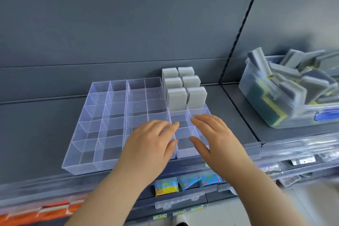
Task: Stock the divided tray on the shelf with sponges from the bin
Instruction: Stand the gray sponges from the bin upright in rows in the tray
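We are hovering both empty hands — left hand (152, 141), right hand (214, 134), fingers spread wide — over the divided tray (95, 134), just before its six upright sponges (184, 88), presumably steadying it.

Even, soft, bright light; shadows faint. Slight glare on clear tray (77, 154) walls. Wide-angle bend at edges. Bin (271, 115) at right & lower shelf (293, 159) smeared w/ motion blur; centre fairly sharp.

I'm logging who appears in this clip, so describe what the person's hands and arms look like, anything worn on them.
Both the left hand and the right hand are bare: no gloves, rings, watch or bracelet visible. The forearms are uncovered as far as the frame shows; no sleeve appears.
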The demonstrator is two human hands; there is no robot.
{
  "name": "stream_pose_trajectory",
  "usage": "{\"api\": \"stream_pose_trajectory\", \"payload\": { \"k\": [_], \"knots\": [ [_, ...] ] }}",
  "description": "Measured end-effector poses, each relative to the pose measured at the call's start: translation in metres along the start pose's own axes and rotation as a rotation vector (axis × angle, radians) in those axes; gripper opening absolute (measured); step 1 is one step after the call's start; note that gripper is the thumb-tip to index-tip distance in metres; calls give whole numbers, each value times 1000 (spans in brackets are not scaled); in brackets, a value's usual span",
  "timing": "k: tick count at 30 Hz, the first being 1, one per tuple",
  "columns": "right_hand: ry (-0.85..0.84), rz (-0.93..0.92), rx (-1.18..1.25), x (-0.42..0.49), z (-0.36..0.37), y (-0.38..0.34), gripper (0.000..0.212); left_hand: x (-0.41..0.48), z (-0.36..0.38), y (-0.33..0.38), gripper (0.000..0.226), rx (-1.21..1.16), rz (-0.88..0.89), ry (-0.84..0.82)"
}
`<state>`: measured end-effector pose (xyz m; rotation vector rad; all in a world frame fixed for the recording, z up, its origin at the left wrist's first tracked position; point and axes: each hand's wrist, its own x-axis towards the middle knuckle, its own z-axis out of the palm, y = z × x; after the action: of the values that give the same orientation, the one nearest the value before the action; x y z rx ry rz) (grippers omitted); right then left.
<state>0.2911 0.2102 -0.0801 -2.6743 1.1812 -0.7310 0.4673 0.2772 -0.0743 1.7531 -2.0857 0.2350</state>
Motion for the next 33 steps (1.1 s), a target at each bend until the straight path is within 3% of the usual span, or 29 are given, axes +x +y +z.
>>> {"api": "stream_pose_trajectory", "payload": {
  "k": [6, 14, 21, 24, 26, 33],
  "knots": [
    [-40, 145, -9, -58, -11, -28, 43, -35, -8, 21, 41, -122, 22, -13],
    [31, 404, -88, -123, -67, 19, 47, -1, 10, 86, 40, -235, 114, -36],
    [33, 631, -153, -187, -112, 124, 49, 62, 61, 178, 29, -154, 285, 23],
    [-46, 639, -165, -208, -131, 177, 51, 94, 86, 231, 38, -129, 315, 6],
    [-78, 632, -177, -221, -147, 213, 50, 117, 101, 269, 29, -140, 328, 10],
    [-35, 593, -197, -214, -224, 329, 49, 206, 116, 369, 35, -200, 328, 67]
  ]
}}
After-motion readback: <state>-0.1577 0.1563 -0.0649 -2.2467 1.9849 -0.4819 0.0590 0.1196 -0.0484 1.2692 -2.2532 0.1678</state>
